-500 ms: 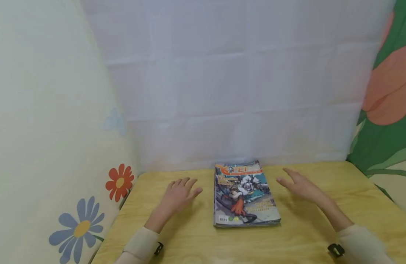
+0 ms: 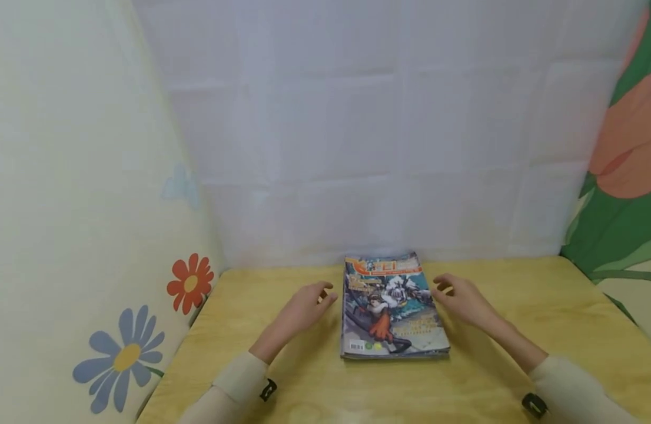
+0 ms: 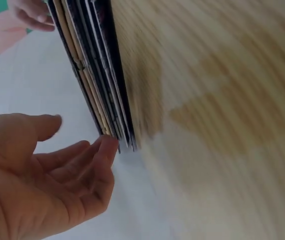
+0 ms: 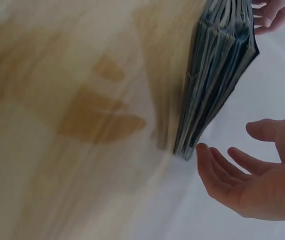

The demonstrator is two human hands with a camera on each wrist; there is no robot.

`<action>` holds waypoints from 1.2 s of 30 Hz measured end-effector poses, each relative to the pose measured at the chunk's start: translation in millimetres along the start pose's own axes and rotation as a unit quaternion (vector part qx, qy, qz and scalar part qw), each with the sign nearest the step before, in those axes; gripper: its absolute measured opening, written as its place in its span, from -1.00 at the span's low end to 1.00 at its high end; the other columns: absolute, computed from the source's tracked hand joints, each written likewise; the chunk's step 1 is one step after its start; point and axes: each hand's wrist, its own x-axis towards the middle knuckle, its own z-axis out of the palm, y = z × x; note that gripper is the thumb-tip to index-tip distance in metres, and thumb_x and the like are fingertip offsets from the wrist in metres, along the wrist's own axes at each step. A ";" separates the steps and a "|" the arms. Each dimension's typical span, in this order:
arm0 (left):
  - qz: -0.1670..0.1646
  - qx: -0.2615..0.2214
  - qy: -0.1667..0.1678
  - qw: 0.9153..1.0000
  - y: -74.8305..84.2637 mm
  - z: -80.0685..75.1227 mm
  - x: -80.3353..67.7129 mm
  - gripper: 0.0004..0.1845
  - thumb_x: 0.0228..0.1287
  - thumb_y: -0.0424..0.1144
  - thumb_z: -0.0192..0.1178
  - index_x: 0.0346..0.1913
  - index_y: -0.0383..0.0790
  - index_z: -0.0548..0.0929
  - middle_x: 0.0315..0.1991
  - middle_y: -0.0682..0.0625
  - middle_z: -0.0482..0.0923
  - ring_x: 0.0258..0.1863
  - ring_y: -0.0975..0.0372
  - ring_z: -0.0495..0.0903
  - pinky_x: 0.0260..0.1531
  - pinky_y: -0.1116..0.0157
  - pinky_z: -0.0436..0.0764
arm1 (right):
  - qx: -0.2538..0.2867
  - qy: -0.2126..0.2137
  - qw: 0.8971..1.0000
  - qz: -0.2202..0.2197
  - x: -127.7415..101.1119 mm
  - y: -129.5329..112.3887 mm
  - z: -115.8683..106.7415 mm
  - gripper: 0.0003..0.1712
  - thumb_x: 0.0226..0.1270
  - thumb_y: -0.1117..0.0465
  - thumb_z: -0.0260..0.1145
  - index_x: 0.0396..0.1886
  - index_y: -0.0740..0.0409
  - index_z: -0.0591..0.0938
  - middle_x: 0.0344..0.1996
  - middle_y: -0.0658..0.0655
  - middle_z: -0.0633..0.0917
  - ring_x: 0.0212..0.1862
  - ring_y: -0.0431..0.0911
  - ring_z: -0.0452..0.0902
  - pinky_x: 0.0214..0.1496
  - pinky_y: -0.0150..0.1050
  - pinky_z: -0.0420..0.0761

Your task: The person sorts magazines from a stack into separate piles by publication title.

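A stack of magazines [image 2: 391,312] lies flat on the wooden table, its top cover printed with colourful comic-style figures. Just left of the stack is my left hand [image 2: 305,306], fingers loosely bent and holding nothing. My right hand [image 2: 460,297] hovers at the stack's right edge with its thumb and fingers apart. In the left wrist view the layered spines [image 3: 90,70] show several issues, and the fingertips come very close to them. The right wrist view shows the page edges [image 4: 215,75] near the other fingertips; whether either hand touches the stack I cannot tell.
The light wooden table [image 2: 315,388] extends around the stack. Behind it hangs a white cloth [image 2: 389,129]. A pale wall with painted flowers [image 2: 126,358] stands at the left, and a green and pink floral panel [image 2: 630,153] at the right.
Both hands have moved inward, toward the two sides of the magazine stack, and their fingers have bent more. The stack stays in place on the table.
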 end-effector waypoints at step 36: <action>-0.195 -0.418 -0.017 0.887 9.2 22.0 35.1 -0.54 0.26 -0.49 0.34 0.20 -0.56 0.52 -0.26 -0.25 0.64 -0.50 0.19 0.64 -0.39 0.25 0.74 | 0.285 -0.069 0.936 0.194 32.5 21.8 5.4 -0.33 0.44 0.23 0.36 0.34 0.58 0.37 0.02 0.42 0.65 -0.17 -0.01 0.69 -0.12 -0.16 0.73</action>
